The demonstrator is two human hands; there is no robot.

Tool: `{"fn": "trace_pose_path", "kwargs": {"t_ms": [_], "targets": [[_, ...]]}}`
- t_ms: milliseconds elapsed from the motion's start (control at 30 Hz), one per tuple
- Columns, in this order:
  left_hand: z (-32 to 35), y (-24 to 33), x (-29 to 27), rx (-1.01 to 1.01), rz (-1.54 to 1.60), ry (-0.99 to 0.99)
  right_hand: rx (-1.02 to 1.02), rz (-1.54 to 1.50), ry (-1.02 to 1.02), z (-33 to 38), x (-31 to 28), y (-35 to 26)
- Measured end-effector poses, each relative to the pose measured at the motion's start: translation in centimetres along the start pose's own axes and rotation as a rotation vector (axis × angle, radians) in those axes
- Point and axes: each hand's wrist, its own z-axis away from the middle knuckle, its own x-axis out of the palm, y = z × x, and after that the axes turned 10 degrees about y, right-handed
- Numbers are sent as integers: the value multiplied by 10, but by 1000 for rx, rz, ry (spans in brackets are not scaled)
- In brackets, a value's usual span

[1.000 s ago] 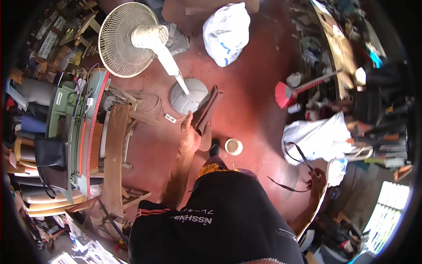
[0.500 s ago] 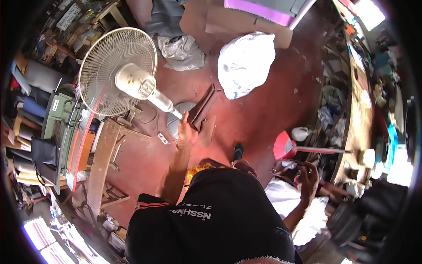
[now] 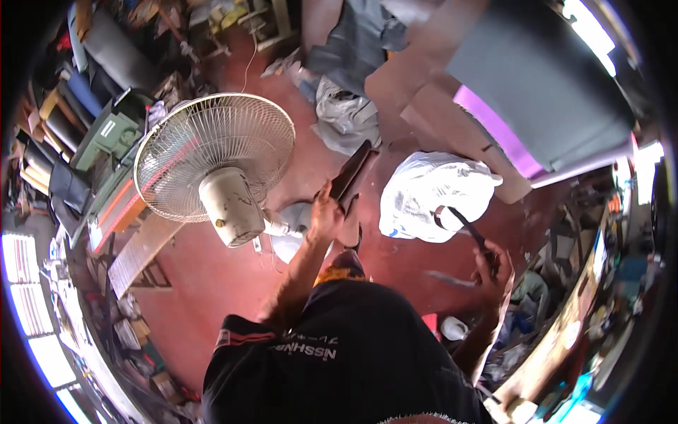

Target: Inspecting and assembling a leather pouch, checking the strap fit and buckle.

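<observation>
My left hand (image 3: 327, 215) is closed at the lower end of a dark brown folded sheet (image 3: 355, 169), which looks like leather or vinyl. The sheet slants up and to the right, beside the fan's round base (image 3: 296, 219). To the right, my right hand (image 3: 494, 268) is closed around the end of a dark strip (image 3: 467, 227). The strip's far tip curls in front of a white plastic bag (image 3: 424, 184). A blurred grey, blade-like piece (image 3: 452, 279) also juts left from the right hand; its kind cannot be made out.
A pedestal fan (image 3: 229, 201) stands at left, near a wooden bench (image 3: 145, 247) and a green machine (image 3: 106, 134). A grey-black sheet-covered surface with a purple edge (image 3: 494, 131) fills the upper right. A wooden bench edge (image 3: 558, 339) and clutter line the right.
The view has swung, bringing the covered surface further in. The brown sheet has shifted with my left hand, away from the fan base. My right hand has risen, and the dark strip now shows plainly.
</observation>
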Motion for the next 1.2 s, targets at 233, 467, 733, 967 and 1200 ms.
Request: {"fn": "trace_pose_path", "kwargs": {"t_ms": [233, 467, 733, 967, 1200], "targets": [[-105, 25, 83, 18, -8, 264, -71, -69, -254, -170, 87, -84], [-227, 74, 106, 264, 206, 248, -134, 128, -490, -319, 221, -143], [-360, 181, 87, 613, 403, 513, -147, 35, -877, -462, 382, -201], [-406, 313, 55, 825, 391, 635, -251, -22, -1081, -535, 515, -262], [-477, 448, 10, 842, 326, 582, -299, -26, -1075, -570, 679, -327]]}}
